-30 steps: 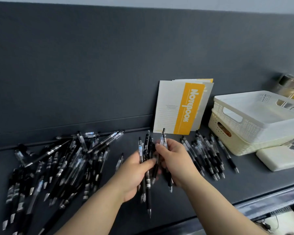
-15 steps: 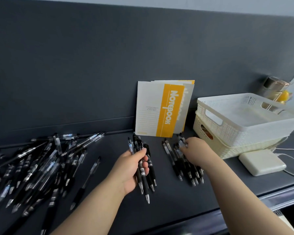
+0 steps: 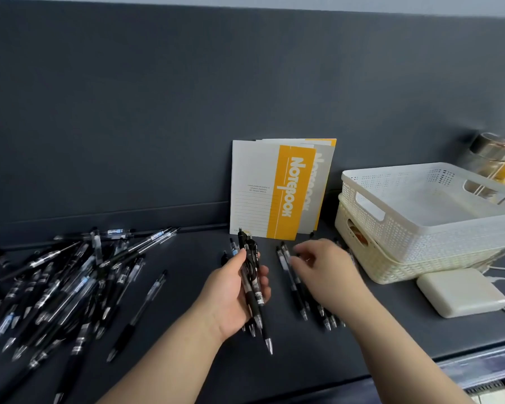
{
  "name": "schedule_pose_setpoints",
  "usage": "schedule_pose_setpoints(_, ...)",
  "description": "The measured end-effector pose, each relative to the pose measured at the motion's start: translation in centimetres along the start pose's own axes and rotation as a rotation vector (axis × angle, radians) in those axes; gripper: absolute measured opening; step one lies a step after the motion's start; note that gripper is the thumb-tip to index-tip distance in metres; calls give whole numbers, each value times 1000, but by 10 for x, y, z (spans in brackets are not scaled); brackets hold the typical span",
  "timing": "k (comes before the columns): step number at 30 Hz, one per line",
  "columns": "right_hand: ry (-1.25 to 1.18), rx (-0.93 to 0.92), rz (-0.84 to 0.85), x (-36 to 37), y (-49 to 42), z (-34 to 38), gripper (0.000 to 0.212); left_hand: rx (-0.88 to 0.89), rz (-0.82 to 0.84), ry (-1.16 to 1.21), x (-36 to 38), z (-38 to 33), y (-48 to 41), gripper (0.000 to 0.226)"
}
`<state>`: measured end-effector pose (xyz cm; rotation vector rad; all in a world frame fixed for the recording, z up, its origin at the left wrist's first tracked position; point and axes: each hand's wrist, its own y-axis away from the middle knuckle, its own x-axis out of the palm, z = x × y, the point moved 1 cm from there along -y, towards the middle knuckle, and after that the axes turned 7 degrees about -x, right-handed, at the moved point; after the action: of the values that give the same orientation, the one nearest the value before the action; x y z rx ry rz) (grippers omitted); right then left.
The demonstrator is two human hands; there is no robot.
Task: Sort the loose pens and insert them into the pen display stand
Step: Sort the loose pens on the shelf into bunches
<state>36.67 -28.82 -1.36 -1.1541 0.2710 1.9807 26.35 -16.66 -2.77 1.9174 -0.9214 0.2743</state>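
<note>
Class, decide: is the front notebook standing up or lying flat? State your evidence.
Standing up. The front notebook rests on its bottom edge on the desk, leaning against the dark back panel, cover facing us.

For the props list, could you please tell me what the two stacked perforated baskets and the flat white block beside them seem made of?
The white perforated basket and the cream perforated basket under it look like matte moulded plastic: even hole grid, rounded handle slots. The flat white block seems satin plastic, given its soft sheen.
</note>
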Motion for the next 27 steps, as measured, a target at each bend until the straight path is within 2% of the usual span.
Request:
schedule_pose_setpoints(2,-198,-17,147,5,10,21,18,18,17,-9,4,2,2,33)
schedule_pose_setpoints(4,-295,-6,243,16,16,31,17,38,43,-51,6,3,5,37)
schedule_pose_setpoints(9,-389,57,279,30,18,37,13,65,0,-157,-8,0,9,37)
schedule_pose_setpoints(14,-438,110,269,40,13,44,20,146,-108,-211,-25,-7,17,20)
schedule_pose_setpoints(20,-247,46,228,50,1,45,25,209,-295,-312,-53,-17,22,18)
schedule_pose_setpoints(24,-115,17,236,62,2,53,30,196,-285,-375,-55,-15,26,21)
schedule_pose_setpoints(27,-34,4,205,73,0,52,43,194,-276,-378,-49,-15,33,22)
